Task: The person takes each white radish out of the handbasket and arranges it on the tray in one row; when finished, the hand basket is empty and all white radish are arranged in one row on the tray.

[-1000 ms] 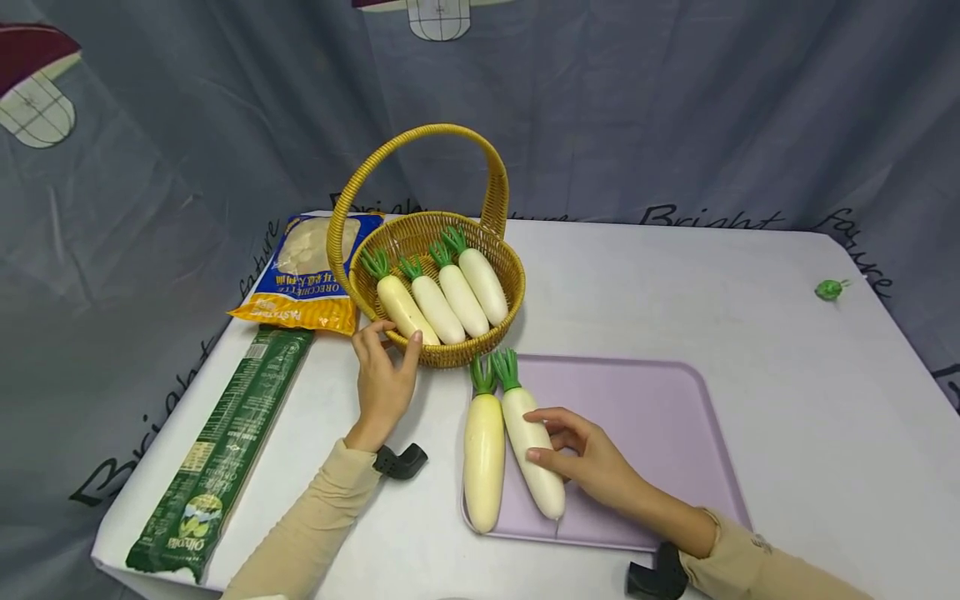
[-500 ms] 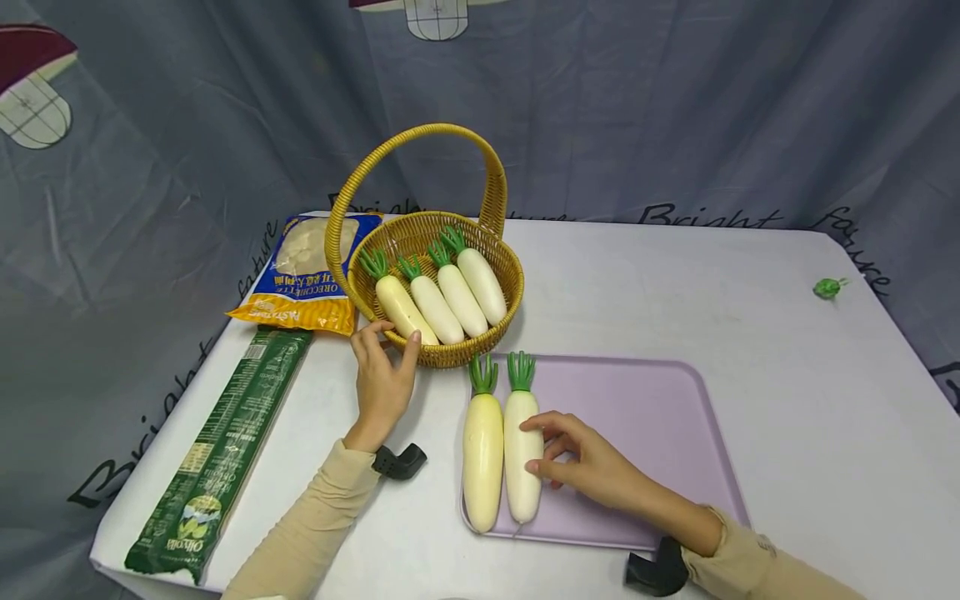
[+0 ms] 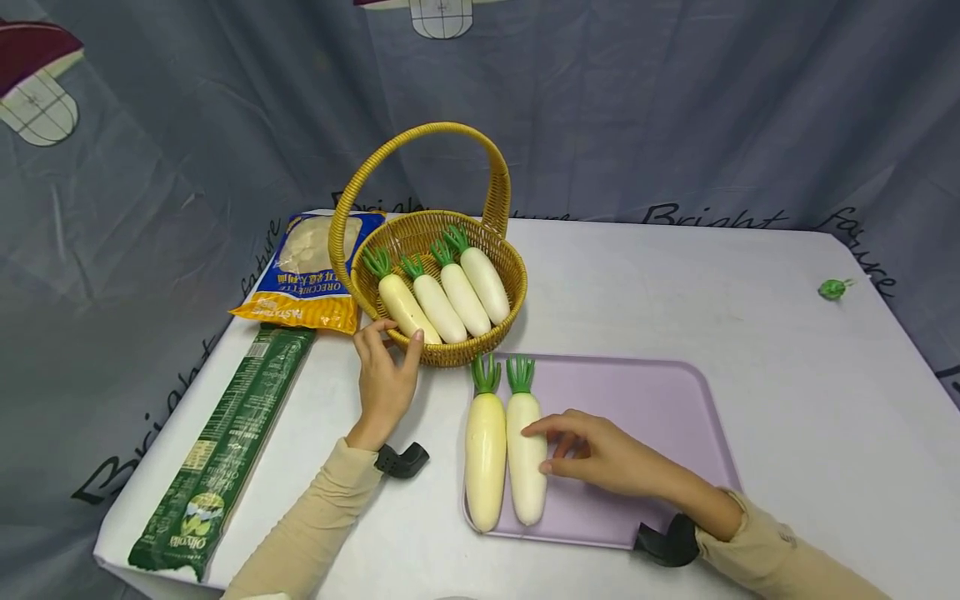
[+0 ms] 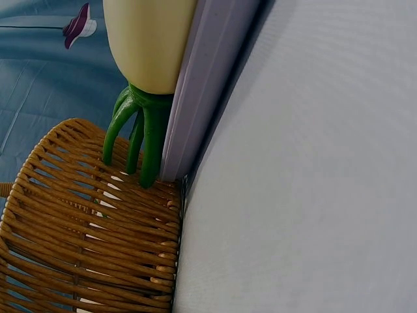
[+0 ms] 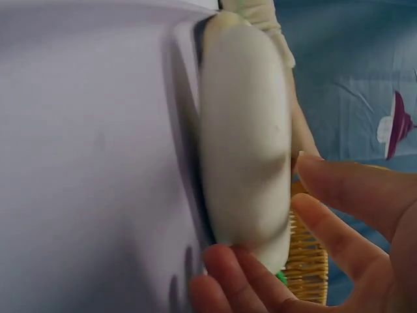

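My right hand (image 3: 600, 450) is at the right side of a white daikon radish (image 3: 527, 458), fingers loosely bent and spread apart; in the right wrist view its fingertips (image 5: 221, 261) are close to the radish (image 5: 244, 130). That radish lies on a lilac tray (image 3: 637, 408) beside a yellower daikon radish (image 3: 486, 458), green tops pointing away from me. With relaxed fingers, my left hand (image 3: 386, 379) touches the near rim of a wicker basket (image 3: 465, 354). Several smaller radishes (image 3: 438, 308) lie side by side in the basket. The left wrist view shows no hand.
Left of the basket lie a blue and yellow pasta bag (image 3: 307, 275) and a long green packet (image 3: 225, 442). A small green object (image 3: 832, 289) is at the far right of the white table (image 3: 675, 292). A grey curtain (image 3: 600, 108) hangs behind.
The white radish has turned from slanting to straight, alongside the yellower one. My right hand's fingers have loosened and the hand has shifted slightly right. The left hand has stayed at the basket rim.
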A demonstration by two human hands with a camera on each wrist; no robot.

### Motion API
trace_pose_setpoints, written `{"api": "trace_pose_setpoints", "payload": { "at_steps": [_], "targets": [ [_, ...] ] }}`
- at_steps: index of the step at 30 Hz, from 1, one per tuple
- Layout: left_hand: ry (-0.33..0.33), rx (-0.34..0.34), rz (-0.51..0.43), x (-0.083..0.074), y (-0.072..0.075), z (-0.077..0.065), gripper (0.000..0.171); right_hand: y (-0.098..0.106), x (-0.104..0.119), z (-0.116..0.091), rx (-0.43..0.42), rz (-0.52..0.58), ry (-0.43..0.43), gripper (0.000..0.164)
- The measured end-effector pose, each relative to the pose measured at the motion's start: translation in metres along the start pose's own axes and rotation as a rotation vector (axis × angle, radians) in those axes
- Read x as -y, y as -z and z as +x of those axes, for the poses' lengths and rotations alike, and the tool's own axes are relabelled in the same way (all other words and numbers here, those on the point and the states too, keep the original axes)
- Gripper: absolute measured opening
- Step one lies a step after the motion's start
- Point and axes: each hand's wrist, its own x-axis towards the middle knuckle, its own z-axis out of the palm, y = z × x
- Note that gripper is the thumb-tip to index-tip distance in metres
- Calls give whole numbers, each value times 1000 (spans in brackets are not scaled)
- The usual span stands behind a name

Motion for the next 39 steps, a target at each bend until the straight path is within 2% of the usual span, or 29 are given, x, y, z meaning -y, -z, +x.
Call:
{"api": "trace_pose_setpoints", "payload": {
  "at_steps": [9, 16, 21, 24, 30, 35, 39],
  "targets": [
    [-5, 0, 3, -1, 0, 0, 43, 13, 2, 3, -27, -24, -10, 30],
    [-10, -4, 10, -1, 1, 1, 43, 26, 9, 11, -92, -49, -40, 33],
    [-4, 2, 12, 0, 1, 1, 44, 38, 13, 22, -149, -17, -65, 37],
    [-3, 4, 12, 0, 1, 0, 43, 45, 14, 31, -162, 54, -75, 40],
    [-7, 8, 4, 0, 2, 0, 43, 57, 15, 53, -190, 281, -111, 47],
    [0, 17, -1, -1, 2, 1, 43, 63, 14, 70, -213, 353, -111, 52],
    [3, 16, 0, -1, 2, 1, 43, 67, 9, 84, -177, 439, -76, 58]
  ]
}}
